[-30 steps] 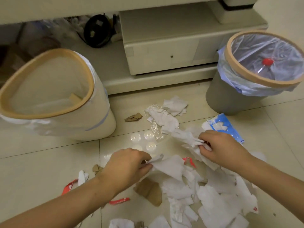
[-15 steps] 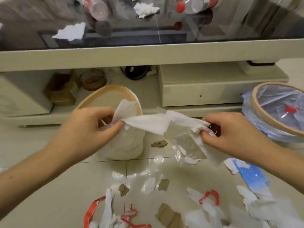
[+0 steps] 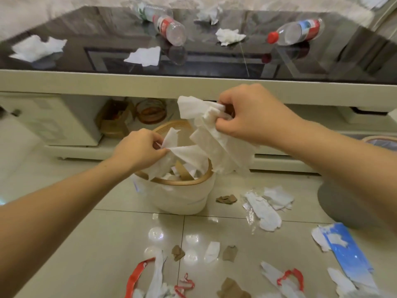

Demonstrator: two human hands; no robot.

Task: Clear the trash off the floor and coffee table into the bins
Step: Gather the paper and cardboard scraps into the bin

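Our left hand (image 3: pixel 137 150) and right hand (image 3: pixel 253 117) pinch tissue wads (image 3: pixel 206 134) above white bin (image 3: pixel 178 196), fingers closed on them. Bin part-filled. We judge task early: floor scraps (image 3: pixel 266 209), bottles (image 3: pixel 294 33) and tissues on surface (image 3: pixel 150 82) remain.

Paper tissues (image 3: pixel 206 134): white, plain.
Bin (image 3: pixel 178 196): cream-white body, tan wooden-looking rim.
Second bin (image 3: pixel 343 209): grey body, at right.
Coffee table (image 3: pixel 193 82): glossy black top with a grey rectangular inlay line, cream-beige frame.
Bottles (image 3: pixel 294 33): clear plastic, red-and-white labels; the right one has a red cap.
Floor (image 3: pixel 86 244): pale beige glossy tiles with dark grout lines.
Wrapper (image 3: pixel 345 250): blue with white patches.
Strips (image 3: pixel 137 274): red.
Cardboard scraps (image 3: pixel 226 198): brown.
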